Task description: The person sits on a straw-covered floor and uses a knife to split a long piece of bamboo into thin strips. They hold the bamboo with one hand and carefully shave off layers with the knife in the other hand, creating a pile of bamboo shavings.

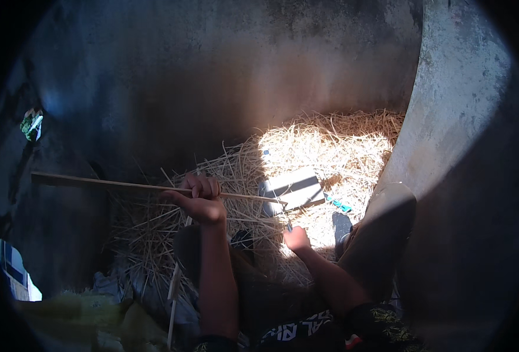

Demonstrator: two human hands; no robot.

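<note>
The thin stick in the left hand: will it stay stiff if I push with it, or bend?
The stick looks long and very slender, so it would probably flex under an end load. The left hand grips it near mid-length and it stays straight, suggesting it is light. On the straw, it should not roll much.

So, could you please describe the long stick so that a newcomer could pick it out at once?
Start at the sunlit straw heap under the curved concrete wall. The left hand is shut around a long thin stick running level leftwards into shadow. It is far longer and straighter than any straw stalk.
</note>
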